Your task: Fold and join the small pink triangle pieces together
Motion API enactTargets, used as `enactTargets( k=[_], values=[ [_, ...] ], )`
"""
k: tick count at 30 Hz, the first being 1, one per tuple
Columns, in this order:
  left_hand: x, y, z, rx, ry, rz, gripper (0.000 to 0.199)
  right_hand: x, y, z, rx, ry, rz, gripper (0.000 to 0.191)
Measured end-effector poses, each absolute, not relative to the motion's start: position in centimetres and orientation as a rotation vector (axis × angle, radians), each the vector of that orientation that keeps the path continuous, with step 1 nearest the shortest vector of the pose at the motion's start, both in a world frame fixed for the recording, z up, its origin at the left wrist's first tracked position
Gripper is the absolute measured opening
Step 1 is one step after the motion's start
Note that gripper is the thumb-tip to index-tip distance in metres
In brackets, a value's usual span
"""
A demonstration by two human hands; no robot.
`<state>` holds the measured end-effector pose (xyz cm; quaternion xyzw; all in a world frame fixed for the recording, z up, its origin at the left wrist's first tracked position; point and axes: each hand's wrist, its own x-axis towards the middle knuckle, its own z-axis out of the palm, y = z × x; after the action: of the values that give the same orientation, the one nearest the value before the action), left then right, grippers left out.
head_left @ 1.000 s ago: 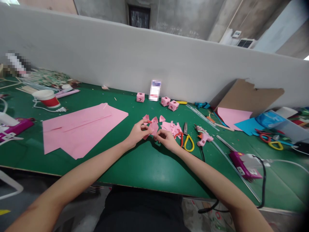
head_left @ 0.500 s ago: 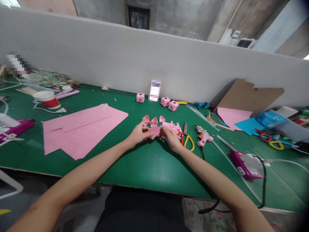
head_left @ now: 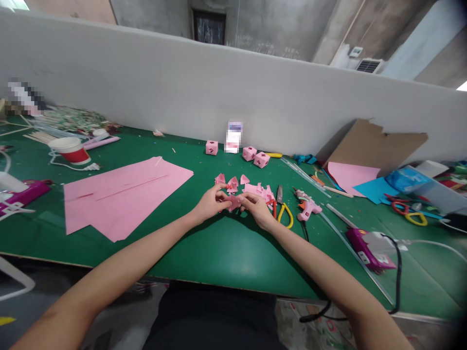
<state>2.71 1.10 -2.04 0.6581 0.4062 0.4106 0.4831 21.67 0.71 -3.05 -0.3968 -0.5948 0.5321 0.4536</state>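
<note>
Between my two hands is a small folded pink paper piece (head_left: 233, 202). My left hand (head_left: 211, 201) pinches its left side with thumb and fingers. My right hand (head_left: 256, 206) has its fingertips closed on the right edge. Just beyond them lie small folded pink paper pieces (head_left: 244, 180) and a pile of pink paper cutouts (head_left: 260, 190), partly behind my right hand. Beside that hand rest scissors with a yellow and red handle (head_left: 285, 215). Three pink paper cubes with cut-out holes (head_left: 212, 148) stand near the partition.
Large pink paper sheets (head_left: 124, 204) lie on the left, with a paper cup (head_left: 70, 149) behind them. To the right are a pink glue gun (head_left: 308, 206), a clear strip (head_left: 352, 253), a purple power strip (head_left: 368, 250) with cables, and cardboard (head_left: 379, 146) against the partition.
The pink paper piece looked flatter and lighter before; now it is turned and folded between my fingers. My right hand has shifted slightly left. Other things on the table stay put.
</note>
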Motion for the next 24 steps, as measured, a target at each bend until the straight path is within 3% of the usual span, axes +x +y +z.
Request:
enactTargets(
  k=[24],
  values=[
    [2.49, 0.76, -1.76, 1.807, 1.084, 1.184, 0.043, 21.30, 0.32, -2.78, -1.025, -1.521, 1.261, 0.029]
  ],
)
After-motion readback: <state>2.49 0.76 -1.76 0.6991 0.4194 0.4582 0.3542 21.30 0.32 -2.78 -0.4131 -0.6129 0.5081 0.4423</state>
